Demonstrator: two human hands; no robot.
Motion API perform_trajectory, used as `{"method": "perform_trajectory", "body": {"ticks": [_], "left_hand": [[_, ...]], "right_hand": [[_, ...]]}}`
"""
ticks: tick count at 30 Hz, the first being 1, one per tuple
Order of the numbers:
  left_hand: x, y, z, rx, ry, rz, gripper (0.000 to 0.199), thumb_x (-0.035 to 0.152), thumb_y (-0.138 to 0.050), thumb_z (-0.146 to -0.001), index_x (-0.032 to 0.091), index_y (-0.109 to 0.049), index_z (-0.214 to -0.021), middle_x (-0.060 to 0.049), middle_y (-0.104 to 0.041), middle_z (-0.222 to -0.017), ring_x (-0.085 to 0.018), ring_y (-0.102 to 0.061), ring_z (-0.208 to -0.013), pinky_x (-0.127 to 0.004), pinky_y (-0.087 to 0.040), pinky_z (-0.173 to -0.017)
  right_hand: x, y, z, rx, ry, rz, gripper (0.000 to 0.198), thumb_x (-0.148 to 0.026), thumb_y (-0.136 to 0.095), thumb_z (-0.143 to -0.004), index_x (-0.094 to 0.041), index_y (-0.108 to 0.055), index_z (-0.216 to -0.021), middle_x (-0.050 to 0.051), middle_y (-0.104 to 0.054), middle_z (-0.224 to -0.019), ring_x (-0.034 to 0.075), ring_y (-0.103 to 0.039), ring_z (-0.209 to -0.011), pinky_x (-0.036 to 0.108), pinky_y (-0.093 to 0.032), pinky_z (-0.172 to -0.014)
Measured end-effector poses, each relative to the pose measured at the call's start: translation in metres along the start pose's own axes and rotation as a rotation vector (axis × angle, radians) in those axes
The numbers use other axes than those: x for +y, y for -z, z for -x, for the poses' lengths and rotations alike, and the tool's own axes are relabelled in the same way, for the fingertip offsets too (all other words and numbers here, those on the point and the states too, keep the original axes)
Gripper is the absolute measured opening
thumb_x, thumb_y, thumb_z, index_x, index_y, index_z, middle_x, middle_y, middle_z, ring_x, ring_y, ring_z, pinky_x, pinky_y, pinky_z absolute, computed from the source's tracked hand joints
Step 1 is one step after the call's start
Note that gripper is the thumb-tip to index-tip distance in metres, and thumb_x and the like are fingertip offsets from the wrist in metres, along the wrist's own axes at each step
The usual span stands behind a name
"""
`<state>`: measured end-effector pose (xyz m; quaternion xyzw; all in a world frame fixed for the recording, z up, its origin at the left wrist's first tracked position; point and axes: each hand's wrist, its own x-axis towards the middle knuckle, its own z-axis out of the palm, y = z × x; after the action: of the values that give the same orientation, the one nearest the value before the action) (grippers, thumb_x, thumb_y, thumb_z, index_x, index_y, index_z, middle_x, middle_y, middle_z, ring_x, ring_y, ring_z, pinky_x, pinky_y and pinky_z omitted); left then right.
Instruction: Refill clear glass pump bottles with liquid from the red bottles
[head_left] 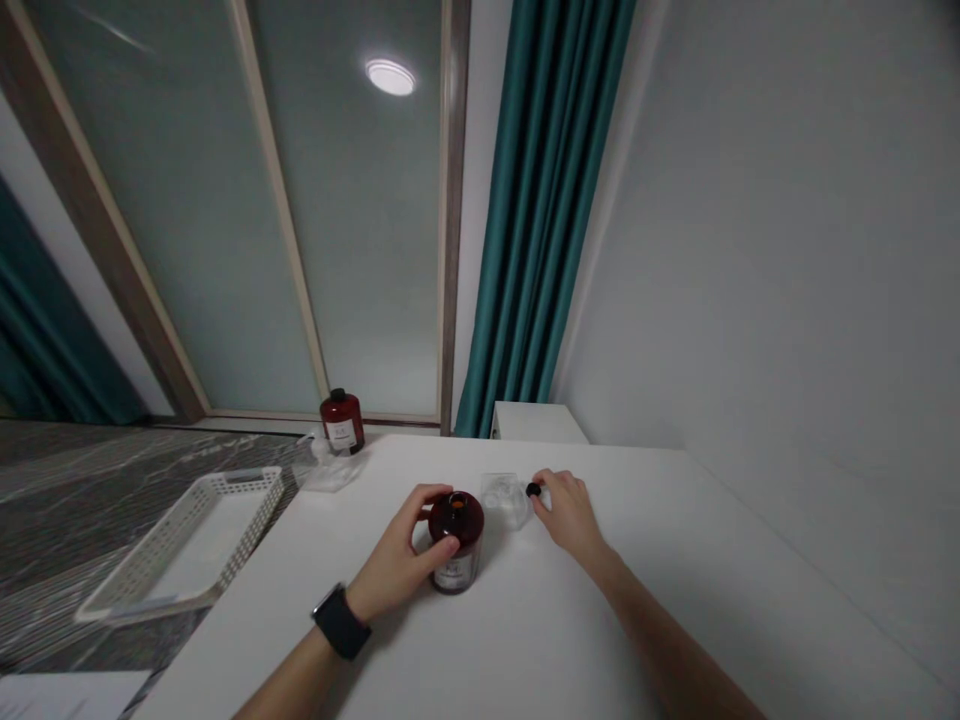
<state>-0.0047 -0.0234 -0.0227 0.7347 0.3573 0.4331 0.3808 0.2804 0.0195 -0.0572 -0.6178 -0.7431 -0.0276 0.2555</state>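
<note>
Two grips I am monitoring remotely: the left hand (409, 550) is curving half-open around an uncapped red bottle (466, 537) on the desk (540, 640); the right hand (568, 510), nearly closed, is pinching a black cap (533, 490).

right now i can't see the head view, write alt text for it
The left hand holds an uncapped dark red bottle on a white table; the right hand holds a small black cap. A second bottle, capped, stands farther back, to the left.
</note>
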Motion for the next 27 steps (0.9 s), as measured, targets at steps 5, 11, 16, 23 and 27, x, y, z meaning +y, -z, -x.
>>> {"method": "perform_trajectory", "body": {"ticks": [5,11,16,23,27], "left_hand": [[0.000,0.001,0.000,0.008,0.000,-0.017,0.044,0.033,-0.063,-0.085,0.021,-0.050,-0.125,-0.011,-0.056,-0.124,-0.028,-0.058,-0.109,-0.043,-0.046,-0.097],[-0.001,0.001,0.000,0.011,-0.002,-0.021,0.044,0.031,-0.064,-0.085,0.022,-0.050,-0.125,-0.011,-0.057,-0.124,-0.028,-0.060,-0.108,-0.042,-0.047,-0.096],[-0.002,0.001,0.000,0.020,-0.007,-0.019,0.044,0.029,-0.064,-0.084,0.021,-0.050,-0.125,-0.011,-0.057,-0.125,-0.028,-0.060,-0.108,-0.043,-0.047,-0.096],[-0.003,0.001,0.000,0.012,-0.009,-0.008,0.044,0.028,-0.065,-0.084,0.022,-0.051,-0.125,-0.011,-0.056,-0.126,-0.029,-0.058,-0.113,-0.042,-0.046,-0.098],[-0.005,0.003,0.001,-0.007,-0.021,0.034,0.042,0.031,-0.061,-0.088,0.021,-0.051,-0.127,-0.011,-0.057,-0.126,-0.029,-0.057,-0.114,-0.042,-0.045,-0.098]], "right_hand": [[0.007,-0.011,-0.024,-0.038,-0.054,0.065,0.017,-0.015,-0.061,-0.085,-0.022,-0.060,-0.101,0.007,-0.072,-0.097,0.027,-0.059,-0.099,0.035,-0.036,-0.083],[0.016,-0.022,-0.035,-0.087,-0.060,0.081,0.020,-0.013,-0.063,-0.083,-0.021,-0.062,-0.101,0.008,-0.073,-0.097,0.026,-0.062,-0.100,0.035,-0.036,-0.087],[0.017,-0.025,-0.034,-0.056,-0.064,0.016,0.022,-0.012,-0.064,-0.080,-0.021,-0.063,-0.101,0.008,-0.074,-0.096,0.026,-0.064,-0.098,0.038,-0.038,-0.091],[0.012,-0.006,-0.031,0.135,-0.026,-0.206,0.027,-0.019,-0.055,-0.082,-0.022,-0.062,-0.108,0.009,-0.069,-0.111,0.027,-0.060,-0.111,0.044,-0.045,-0.096],[-0.014,0.022,-0.018,0.276,0.018,-0.343,0.023,-0.022,-0.046,-0.089,-0.021,-0.060,-0.107,0.010,-0.066,-0.110,0.027,-0.059,-0.109,0.046,-0.045,-0.096]]}}
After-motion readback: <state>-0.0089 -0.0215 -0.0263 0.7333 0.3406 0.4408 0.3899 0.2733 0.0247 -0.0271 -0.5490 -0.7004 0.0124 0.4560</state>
